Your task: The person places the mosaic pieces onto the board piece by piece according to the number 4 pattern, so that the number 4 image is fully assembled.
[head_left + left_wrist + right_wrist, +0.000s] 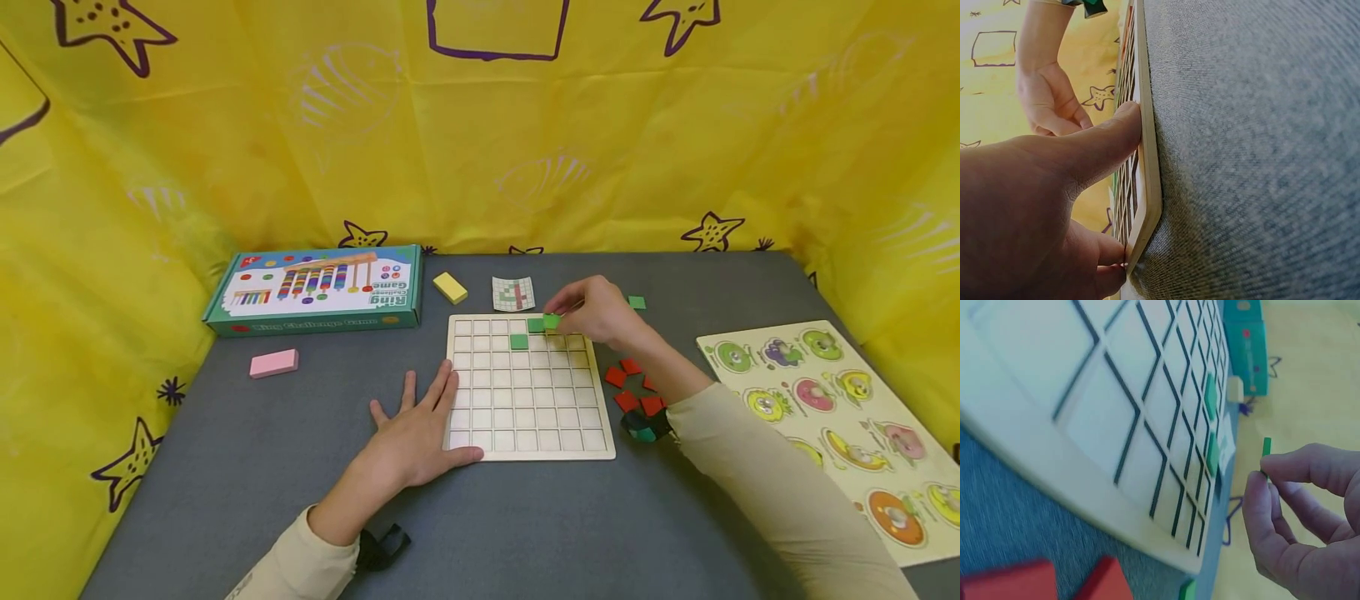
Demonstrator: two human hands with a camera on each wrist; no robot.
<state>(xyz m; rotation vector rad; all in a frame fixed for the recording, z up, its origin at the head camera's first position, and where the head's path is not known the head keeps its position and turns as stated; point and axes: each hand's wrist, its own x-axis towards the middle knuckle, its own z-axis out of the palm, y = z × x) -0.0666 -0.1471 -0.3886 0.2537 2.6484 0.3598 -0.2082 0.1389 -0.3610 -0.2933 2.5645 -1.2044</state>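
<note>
A pale wooden grid board [534, 456] lies on the table. My left hand [408, 446] rests along its left edge with spread fingers, the thumb over the near left corner. Above the far row of squares, my right hand [596, 312] pinches a small green tile [1267, 447] between thumb and index finger. One green tile [536, 325] sits in the far row, just left of the pinched one. Another green tile [519, 342] occupies a square in the second row. Behind the board is a small card [513, 294] printed with a green and red grid pattern.
Several red tiles [626, 402] lie right of the board, with a loose green tile [637, 302] farther back. A fruit puzzle board [750, 379] covers the right side. At left are a game box [315, 292], a pink block [273, 364] and a yellow block [450, 287].
</note>
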